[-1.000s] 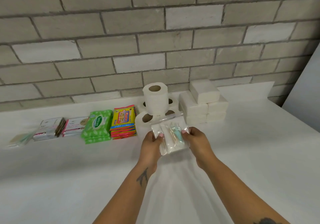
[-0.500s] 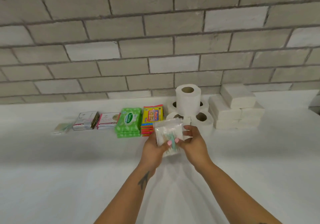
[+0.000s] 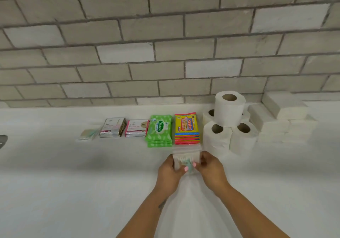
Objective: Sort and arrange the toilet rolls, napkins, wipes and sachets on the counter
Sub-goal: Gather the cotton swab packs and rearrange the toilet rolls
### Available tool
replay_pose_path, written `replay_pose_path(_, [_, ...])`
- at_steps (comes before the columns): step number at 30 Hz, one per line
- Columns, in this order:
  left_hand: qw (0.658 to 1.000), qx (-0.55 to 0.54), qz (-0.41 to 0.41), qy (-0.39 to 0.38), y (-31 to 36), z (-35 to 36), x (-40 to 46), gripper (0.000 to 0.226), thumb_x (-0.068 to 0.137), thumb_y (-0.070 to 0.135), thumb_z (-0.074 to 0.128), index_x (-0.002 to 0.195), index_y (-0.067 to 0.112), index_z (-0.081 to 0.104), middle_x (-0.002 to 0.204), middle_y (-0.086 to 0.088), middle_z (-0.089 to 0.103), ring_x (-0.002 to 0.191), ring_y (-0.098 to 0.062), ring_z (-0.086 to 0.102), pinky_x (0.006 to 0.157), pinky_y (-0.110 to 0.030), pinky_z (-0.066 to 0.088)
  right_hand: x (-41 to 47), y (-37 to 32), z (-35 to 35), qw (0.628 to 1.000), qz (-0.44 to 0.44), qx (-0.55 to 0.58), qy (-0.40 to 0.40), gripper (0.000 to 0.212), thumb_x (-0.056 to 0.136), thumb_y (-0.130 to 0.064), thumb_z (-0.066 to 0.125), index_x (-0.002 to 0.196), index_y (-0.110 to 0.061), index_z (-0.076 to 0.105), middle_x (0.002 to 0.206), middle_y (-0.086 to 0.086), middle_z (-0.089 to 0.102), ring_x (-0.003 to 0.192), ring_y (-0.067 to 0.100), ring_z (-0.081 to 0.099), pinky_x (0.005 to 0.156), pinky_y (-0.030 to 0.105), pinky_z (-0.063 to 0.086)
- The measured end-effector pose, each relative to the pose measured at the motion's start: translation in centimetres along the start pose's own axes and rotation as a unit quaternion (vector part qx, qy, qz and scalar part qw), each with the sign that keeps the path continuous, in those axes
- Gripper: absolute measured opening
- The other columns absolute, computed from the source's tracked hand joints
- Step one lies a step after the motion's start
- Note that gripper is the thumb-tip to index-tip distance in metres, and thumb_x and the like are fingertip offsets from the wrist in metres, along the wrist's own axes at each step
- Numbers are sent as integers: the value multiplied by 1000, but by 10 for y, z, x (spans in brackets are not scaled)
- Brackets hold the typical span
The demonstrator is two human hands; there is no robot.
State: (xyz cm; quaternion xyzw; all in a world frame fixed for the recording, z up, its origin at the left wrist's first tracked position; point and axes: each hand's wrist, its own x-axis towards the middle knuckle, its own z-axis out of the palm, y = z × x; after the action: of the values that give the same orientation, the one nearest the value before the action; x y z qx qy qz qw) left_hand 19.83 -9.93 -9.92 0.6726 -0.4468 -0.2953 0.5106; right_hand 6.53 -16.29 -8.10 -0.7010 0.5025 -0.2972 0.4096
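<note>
Both hands hold a small clear zip bag of cotton swabs (image 3: 186,156) above the white counter (image 3: 73,182). My left hand (image 3: 170,173) grips its left side with the thumb on top. My right hand (image 3: 209,168) pinches its right side. Along the wall stand, from left to right, another clear swab bag (image 3: 88,134), two stacks of sachets (image 3: 113,129) (image 3: 136,130), green wipes packs (image 3: 159,130), yellow-and-red wipes packs (image 3: 186,128), piled toilet rolls (image 3: 229,109) and stacked white napkin packs (image 3: 283,116).
A grey brick wall (image 3: 165,44) backs the counter. A dark metal object (image 3: 2,140) shows at the far left edge.
The hands have folded the swab bag narrower and lowered it toward the counter. The view has swung left, so the row of goods sits further right.
</note>
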Motion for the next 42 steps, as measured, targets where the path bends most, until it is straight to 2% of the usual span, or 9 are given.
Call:
replay_pose_path(4, [1000,-1,-7,-18,4,-21,8,43,72,38,68,112,25,57,109,8,68,102,-8,63,83,-18,48,6,-16,12,999,-20,31,-6,8,82,-13,66,79,-15,59,72,-1,61,71,18,56,63,24,40])
replay_pose_path(8, [999,-37,-15,-26,8,-68,14,46,67,47,69,108,32,56,107,8,69,98,-8,65,87,-29,53,11,-49,43,995,-59,83,-13,25,81,-11,68,97,-26,56,83,-11,65,76,8,61,59,8,40])
replay_pose_path(11, [998,-47,-43,-10,6,-116,26,41,68,41,71,104,28,59,104,3,70,97,-14,67,89,-36,53,15,-73,80,990,-85,108,5,45,77,-12,72,114,-25,50,103,-10,59,84,9,59,68,14,45])
replay_pose_path(14, [994,-67,-81,-10,5,-165,39,50,65,38,75,109,17,63,105,-6,72,100,-25,67,92,-49,52,17,-94,115,982,-189,23,6,57,68,-9,71,119,-18,49,116,-10,45,104,8,47,82,23,43])
replay_pose_path(19, [977,-114,-172,-59,2,-243,62,33,86,16,65,119,12,61,114,-10,68,107,-25,65,87,-40,55,37,-118,174,862,-471,-186,5,67,53,-12,68,116,-20,47,119,5,56,116,18,40,99,32,37])
replay_pose_path(24, [971,-101,-205,-69,-8,-299,83,25,89,11,59,114,15,59,103,-2,70,92,-17,66,71,-28,55,67,-149,228,801,-556,-221,17,45,69,-12,46,113,-19,53,102,1,65,99,20,52,90,31,35])
replay_pose_path(30, [969,-65,-234,-41,-32,-348,121,26,88,16,63,113,13,57,105,-6,67,96,-21,63,75,-30,52,102,-176,283,784,-567,-252,-20,52,54,-6,74,104,-20,68,94,-6,67,84,17,65,86,29,46])
replay_pose_path(36, [971,30,-238,3,-60,-376,163,36,87,29,65,118,15,51,112,-7,62,97,-20,57,71,-24,47,132,-186,331,802,-534,-265,-41,51,61,-3,57,110,-15,65,94,-1,67,80,22,65,94,36,39])
replay_pose_path(42, [962,158,-220,9,-86,-382,185,24,91,31,57,96,8,58,84,-3,57,76,-16,50,68,-23,41,143,-189,355,807,-499,-309,-72,46,59,4,62,102,-10,68,83,4,67,69,25,66,94,50,45])
